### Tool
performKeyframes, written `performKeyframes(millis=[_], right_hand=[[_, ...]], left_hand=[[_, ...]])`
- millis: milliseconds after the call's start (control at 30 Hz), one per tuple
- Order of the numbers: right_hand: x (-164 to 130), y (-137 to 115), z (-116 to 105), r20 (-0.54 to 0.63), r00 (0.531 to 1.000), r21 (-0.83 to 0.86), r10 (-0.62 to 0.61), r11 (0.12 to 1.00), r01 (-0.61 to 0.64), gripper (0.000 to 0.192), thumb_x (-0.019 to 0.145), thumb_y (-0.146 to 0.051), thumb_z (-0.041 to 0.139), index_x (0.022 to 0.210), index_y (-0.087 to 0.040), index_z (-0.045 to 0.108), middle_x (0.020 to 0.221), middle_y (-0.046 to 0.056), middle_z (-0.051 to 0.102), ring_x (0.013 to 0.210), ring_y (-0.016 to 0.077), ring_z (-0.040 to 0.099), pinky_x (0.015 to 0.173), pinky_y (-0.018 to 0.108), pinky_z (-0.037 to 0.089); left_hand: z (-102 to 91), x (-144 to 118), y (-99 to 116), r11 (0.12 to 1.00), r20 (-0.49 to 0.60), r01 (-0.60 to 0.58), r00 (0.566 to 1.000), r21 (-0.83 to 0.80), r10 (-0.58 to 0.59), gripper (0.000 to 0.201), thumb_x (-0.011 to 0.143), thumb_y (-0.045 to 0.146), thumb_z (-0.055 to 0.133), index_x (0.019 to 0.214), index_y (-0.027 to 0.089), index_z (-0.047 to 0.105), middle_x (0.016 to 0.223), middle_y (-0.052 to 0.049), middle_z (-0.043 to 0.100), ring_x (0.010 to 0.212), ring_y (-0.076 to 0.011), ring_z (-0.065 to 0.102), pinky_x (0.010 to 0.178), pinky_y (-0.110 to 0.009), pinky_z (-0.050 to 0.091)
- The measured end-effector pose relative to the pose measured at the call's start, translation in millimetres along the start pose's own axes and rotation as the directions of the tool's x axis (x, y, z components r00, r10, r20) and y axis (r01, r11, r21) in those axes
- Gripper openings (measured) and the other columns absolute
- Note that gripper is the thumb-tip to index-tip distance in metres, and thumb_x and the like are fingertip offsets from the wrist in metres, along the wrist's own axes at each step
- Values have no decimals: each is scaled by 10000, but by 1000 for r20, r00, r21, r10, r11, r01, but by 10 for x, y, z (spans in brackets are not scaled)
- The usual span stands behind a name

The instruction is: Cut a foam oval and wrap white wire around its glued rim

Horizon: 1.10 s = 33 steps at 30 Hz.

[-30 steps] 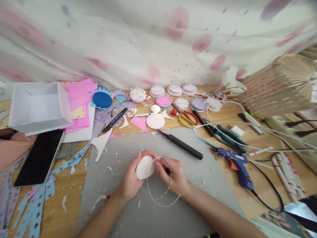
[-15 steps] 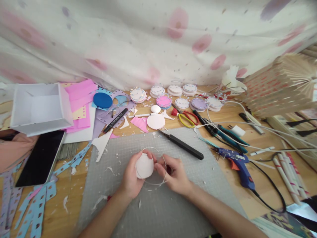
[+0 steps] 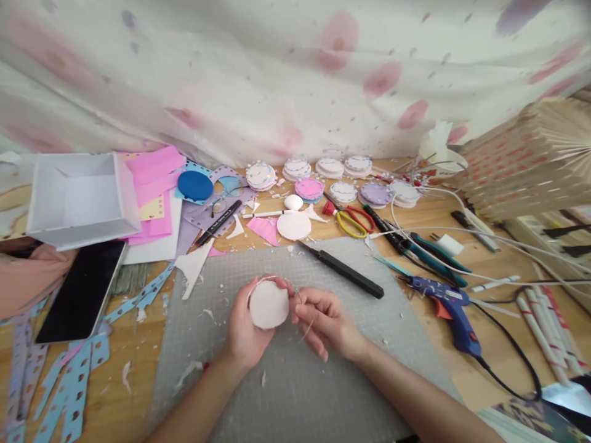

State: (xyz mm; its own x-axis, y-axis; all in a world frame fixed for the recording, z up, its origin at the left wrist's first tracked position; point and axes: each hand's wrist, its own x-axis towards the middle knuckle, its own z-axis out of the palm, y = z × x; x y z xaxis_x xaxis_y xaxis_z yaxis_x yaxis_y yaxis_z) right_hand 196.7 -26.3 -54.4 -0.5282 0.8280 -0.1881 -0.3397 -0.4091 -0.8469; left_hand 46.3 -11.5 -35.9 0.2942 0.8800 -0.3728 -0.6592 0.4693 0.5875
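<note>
Two hands [image 3: 286,320] hold one white disc [image 3: 268,304], one wire [image 3: 305,329]

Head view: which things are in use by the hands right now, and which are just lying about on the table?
In use: white disc, held by left hand; thin wire, pinched by right hand; grey mat beneath.

Lying about: glue gun, scissors, black knife, marker, phone, white box.

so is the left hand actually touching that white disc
Touching. The head view shows the left hand cupping the white disc, thumb and fingertips wrapped over its rim with no gap.
</note>
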Motion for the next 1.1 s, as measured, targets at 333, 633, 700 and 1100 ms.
performKeyframes(millis=[333, 633, 700, 1100], right_hand=[[-12, -45, 49, 139, 989, 225, 54, 971, -85, 289, 884, -440, 582, 800, -172, 513, 524, -9, 671, 356, 115, 602, 325, 151, 417], [-4, 0, -4, 219, 975, 286, 33, 953, -97, 285, 903, -416, 568, 792, -159, 512, 538, 14, 689, 358, 131, 612, 322, 163, 425], [3, 3, -8, 213, 977, 287, 33, 953, -94, 282, 907, -408, 566, 787, -158, 513, 535, 14, 688, 357, 130, 613, 321, 160, 426], [27, 10, 12, 158, 987, 211, -2, 977, -32, 265, 925, -385, 538, 798, -153, 526, 553, 9, 672, 380, 107, 604, 345, 151, 428]], left_hand=[[14, -38, 54, 999, 8, -2, 1000, -34, 2, 314, 884, 303, 394, 839, 144, 661, 856, -90, 661, 708, -193, 606, 638, -283, 488], [-11, -19, 79, 996, 15, -4, 1000, -84, 6, 369, 888, 355, 408, 805, 116, 676, 817, -116, 676, 760, -199, 629, 717, -279, 488], [-5, -21, 92, 996, 17, 18, 1000, -87, -16, 375, 885, 365, 402, 792, 120, 671, 796, -109, 667, 718, -192, 617, 692, -278, 482], [-57, -11, 21, 982, 8, -123, 992, 147, 123, 299, 893, 313, 385, 789, 165, 623, 796, -57, 658, 708, -169, 594, 650, -251, 463]])
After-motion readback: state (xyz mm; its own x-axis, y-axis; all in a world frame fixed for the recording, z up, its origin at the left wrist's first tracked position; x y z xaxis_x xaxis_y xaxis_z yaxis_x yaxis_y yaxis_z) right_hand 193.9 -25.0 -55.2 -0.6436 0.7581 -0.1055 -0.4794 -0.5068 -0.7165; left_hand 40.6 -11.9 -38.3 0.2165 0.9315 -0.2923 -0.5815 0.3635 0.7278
